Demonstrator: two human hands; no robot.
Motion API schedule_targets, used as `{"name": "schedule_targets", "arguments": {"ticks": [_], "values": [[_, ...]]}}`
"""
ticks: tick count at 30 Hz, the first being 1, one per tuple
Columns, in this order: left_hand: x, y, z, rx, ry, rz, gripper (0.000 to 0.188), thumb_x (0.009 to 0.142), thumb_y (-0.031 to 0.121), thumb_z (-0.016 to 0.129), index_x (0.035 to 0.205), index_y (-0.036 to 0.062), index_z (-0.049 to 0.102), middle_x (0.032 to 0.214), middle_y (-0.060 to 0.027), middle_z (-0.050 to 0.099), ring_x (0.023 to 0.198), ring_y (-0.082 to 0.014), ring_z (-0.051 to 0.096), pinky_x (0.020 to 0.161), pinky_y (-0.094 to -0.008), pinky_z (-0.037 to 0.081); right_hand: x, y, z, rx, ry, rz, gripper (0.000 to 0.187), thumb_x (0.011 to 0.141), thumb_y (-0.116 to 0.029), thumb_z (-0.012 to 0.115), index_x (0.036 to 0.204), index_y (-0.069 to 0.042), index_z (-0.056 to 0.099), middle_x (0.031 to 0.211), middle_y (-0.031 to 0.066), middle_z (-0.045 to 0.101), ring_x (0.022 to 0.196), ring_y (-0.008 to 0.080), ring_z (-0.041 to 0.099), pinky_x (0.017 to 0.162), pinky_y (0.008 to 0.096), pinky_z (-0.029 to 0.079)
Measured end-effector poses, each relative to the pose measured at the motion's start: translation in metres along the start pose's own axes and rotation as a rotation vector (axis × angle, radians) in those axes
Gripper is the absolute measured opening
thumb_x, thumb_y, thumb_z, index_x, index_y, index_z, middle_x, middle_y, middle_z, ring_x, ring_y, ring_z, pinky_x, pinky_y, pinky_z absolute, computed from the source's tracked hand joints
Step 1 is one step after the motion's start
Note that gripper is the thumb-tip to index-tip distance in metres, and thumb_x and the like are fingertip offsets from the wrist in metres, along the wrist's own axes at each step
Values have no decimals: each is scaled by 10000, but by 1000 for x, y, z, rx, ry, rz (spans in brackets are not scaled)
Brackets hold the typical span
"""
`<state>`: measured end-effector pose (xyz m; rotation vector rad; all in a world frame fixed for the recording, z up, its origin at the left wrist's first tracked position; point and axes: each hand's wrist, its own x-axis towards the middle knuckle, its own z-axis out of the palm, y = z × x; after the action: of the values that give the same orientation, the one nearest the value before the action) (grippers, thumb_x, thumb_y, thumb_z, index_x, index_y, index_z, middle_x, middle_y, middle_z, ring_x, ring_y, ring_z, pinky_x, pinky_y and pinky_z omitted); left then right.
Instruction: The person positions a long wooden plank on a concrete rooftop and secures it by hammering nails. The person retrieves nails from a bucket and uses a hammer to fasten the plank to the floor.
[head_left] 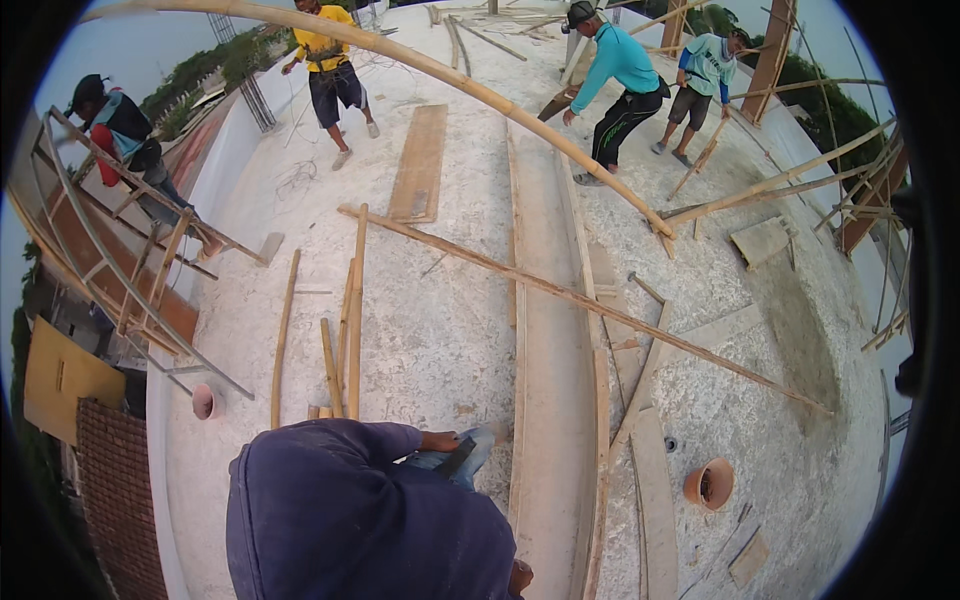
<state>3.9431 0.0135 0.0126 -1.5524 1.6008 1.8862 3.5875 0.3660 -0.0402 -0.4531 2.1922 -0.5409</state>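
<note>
Neither of my hands shows in the head view. Closest to me, at the lower edge, a co-worker in a dark blue hooded top (370,515) is bent low beside a long wooden formwork channel (550,400). One hand of this person (440,441) is by a raised knee in light blue cloth (475,455); the other hand (521,577) is near the channel's left board. What these hands hold, if anything, I cannot make out. A narrow wooden batten (560,290) slants across the channel. Farther along, a person in a turquoise shirt (620,70) leans over it.
Bamboo poles (355,310) lie left of the channel. A plank (418,165) lies farther back. A long bamboo pole (420,60) arches overhead. Buckets stand at right (710,485) and left (208,402). A metal scaffold frame (150,260) leans at the left edge, with a person (135,150) beside it.
</note>
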Motion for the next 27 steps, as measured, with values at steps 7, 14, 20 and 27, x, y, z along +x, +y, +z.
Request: {"name": "schedule_targets", "arguments": {"ticks": [7, 14, 20, 27], "values": [[-30, -63, 49, -205, 54, -36, 872, 966, 584, 535, 1498, -98, 423, 1482, -300, 528, 1330, -378, 568, 1073, -460, 463, 106, 24, -50, -221, 5, -141, 286, 789, -202, 798, 959, 26, 761, 872, 223, 776, 824, 362, 773, 790, 456, 623], [-43, -51, 53, -369, 192, -52, 1100, 874, 689, 681, 1518, -129, 328, 1430, -290, 548, 1284, -335, 581, 1075, -412, 460, 118, -86, -10, -222, -152, -335, 366, 856, -323, 735, 1041, -10, 772, 993, 226, 774, 965, 379, 752, 898, 459, 580], [-17, -16, 44, -198, 137, -129, 1209, 829, 795, 660, 1543, -106, 286, 1452, -314, 523, 1300, -377, 579, 1083, -427, 450, 92, -159, 44, -210, -338, -383, 399, 889, -349, 720, 1091, -7, 762, 992, 208, 781, 963, 349, 759, 887, 437, 581], [45, 28, -22, -54, 151, -203, 1168, 838, 807, 624, 1533, -85, 332, 1468, -343, 527, 1367, -417, 547, 1109, -460, 441, 122, -200, 67, -342, -478, -386, 428, 894, -390, 718, 1106, -21, 763, 987, 201, 781, 998, 361, 749, 902, 442, 578]]}}
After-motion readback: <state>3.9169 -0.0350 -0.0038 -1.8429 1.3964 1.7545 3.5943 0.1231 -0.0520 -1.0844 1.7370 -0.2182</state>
